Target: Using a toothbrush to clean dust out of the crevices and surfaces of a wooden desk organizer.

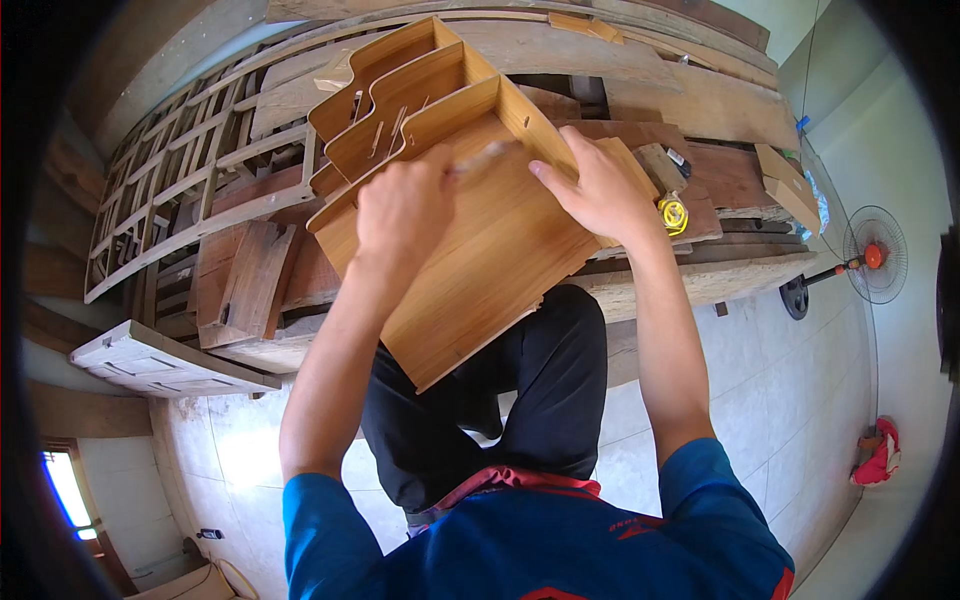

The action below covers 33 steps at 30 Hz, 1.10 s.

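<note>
A wooden organizer with curved dividers (pixel 465 247) lies tilted over my knees and the stacked boards, its broad panel towards me. My left hand (pixel 409 195) is closed around a thin, blurred tool (pixel 484 155), perhaps a screwdriver, whose far end points right over the panel. My right hand (pixel 600 184) rests on the organizer's right side wall, fingers over its top edge and thumb inside. Several thin sticks or rods (pixel 390 131) show in the compartments at the upper left. A small dark slot or hole marks the side wall near my right fingers.
Stacked planks (pixel 712 97) lie beyond the organizer. A yellow tape measure (pixel 673 214), a wood block (pixel 660 169) and an open cardboard box (pixel 787 187) sit at the right. A wooden lattice frame (pixel 202 180) leans at the left. A fan (pixel 874 255) stands on the tiled floor.
</note>
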Available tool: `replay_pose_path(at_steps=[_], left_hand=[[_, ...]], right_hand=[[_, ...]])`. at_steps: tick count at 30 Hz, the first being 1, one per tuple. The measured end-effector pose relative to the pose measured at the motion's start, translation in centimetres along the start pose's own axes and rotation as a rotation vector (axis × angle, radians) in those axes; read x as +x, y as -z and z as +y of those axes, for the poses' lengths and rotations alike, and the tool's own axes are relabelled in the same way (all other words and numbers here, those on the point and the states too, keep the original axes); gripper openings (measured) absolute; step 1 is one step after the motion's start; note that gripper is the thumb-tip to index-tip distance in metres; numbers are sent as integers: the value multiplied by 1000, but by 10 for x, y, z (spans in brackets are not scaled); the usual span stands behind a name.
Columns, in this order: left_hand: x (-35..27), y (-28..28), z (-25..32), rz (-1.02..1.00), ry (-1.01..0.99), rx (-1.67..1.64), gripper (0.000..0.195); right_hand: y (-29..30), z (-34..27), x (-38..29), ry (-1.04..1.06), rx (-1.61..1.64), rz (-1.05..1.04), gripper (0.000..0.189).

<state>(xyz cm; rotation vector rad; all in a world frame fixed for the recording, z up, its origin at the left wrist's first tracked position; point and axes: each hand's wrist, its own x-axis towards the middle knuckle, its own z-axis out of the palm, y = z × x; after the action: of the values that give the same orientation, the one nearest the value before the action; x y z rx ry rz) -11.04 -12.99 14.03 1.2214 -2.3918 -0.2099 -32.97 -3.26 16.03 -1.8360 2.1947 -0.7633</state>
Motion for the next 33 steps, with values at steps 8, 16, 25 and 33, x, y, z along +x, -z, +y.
replay_pose_path(at_steps=[8,16,25,33], left_hand=[[-24,-17,8,-223,-300,-253,23],[-47,-19,-13,3,-17,-338,18],[-98,-19,15,247,309,-1333,11],[-91,7,3,176,9,-872,25]], right_hand=[[-7,6,-2,56,19,85,50],[-10,5,0,147,-8,199,44],[-44,-78,-62,146,511,3,28],[-60,-55,-11,181,855,205,28]])
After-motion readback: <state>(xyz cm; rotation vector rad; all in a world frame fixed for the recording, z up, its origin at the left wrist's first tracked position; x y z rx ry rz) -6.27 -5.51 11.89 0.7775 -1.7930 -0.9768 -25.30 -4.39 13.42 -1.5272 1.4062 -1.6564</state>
